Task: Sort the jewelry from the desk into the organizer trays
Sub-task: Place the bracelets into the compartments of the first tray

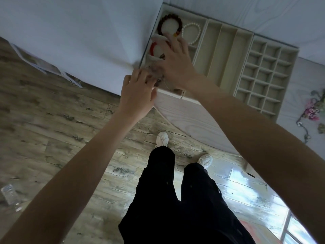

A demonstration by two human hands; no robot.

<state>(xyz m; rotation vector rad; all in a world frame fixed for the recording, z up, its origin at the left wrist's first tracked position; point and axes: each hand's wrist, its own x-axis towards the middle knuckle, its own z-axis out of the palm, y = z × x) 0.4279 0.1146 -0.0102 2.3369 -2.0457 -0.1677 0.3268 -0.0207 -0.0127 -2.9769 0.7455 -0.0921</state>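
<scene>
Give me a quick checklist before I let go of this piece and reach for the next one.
1. Bracelet tray at the desk's left corner: ok.
2. Brown bead bracelet and pearl bracelet seated in it: ok.
3. Blurred piece under both hands inside a compartment: cannot tell.
4. Left hand and right hand grip: cannot tell.
5. Long-slot tray and grid tray free: ok.
6. Pink jewelry waiting on the desk, right: ok.

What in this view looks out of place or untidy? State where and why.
A tangle of pink and green jewelry lies loose on the desk, right of the grid tray, still unsorted. Papers and a clear plastic item lie on the floor.
</scene>
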